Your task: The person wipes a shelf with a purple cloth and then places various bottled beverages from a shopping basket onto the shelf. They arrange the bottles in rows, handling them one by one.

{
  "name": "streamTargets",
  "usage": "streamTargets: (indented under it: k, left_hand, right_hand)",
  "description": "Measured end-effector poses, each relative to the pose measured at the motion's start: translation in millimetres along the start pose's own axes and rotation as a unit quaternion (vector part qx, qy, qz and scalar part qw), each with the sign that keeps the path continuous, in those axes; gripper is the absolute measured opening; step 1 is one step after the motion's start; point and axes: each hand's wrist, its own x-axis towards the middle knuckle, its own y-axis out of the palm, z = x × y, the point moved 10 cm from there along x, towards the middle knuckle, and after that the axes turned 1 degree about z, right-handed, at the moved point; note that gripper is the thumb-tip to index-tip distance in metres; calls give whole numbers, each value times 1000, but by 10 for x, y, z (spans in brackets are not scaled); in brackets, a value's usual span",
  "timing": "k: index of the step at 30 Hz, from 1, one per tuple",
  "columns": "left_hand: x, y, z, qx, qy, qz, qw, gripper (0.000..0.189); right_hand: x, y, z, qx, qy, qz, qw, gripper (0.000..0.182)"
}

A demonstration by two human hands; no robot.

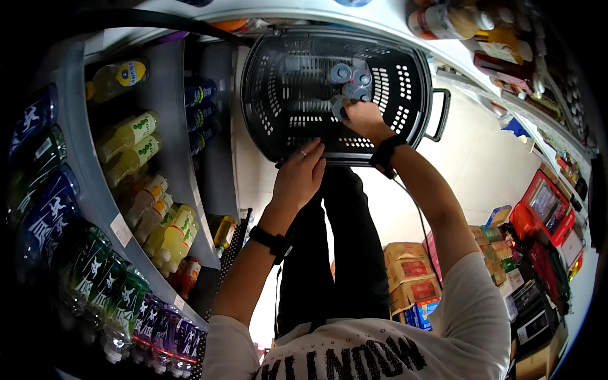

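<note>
A black perforated plastic basket (408,52) stands before me, with several clear bottles or cups with round bluish tops (341,73) grouped in its back right part. My right hand (365,118) reaches into the basket with its fingers closed around the nearest of these round-topped containers (338,108). My left hand (301,173) rests at the near rim of the basket, fingers extended over the edge and holding nothing that I can see. The exact kind of container is too small to tell.
At the left, grey shelves (192,166) hold bottled drinks, among them yellow-green bottles (178,230) and green-wrapped bottles (102,280). Shelves with jars (437,21) stand at the upper right. Cardboard packs (411,270) are stacked at the lower right. A cable hangs by my right arm.
</note>
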Motion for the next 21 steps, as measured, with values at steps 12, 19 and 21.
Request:
streamTargets:
  k: [12, 19, 21]
  left_hand:
    - [-144, -108, 409, -3, -51, 23, 998, 36]
    - [-102, -195, 497, -4, -59, 14, 998, 36]
    - [-104, -231, 460, -2, -60, 13, 998, 35]
  right_hand:
    - [421, 821, -483, -64, 83, 40, 994, 26]
    - [503, 982, -511, -105, 72, 76, 989, 14]
    - [475, 853, -472, -83, 93, 33, 992, 17]
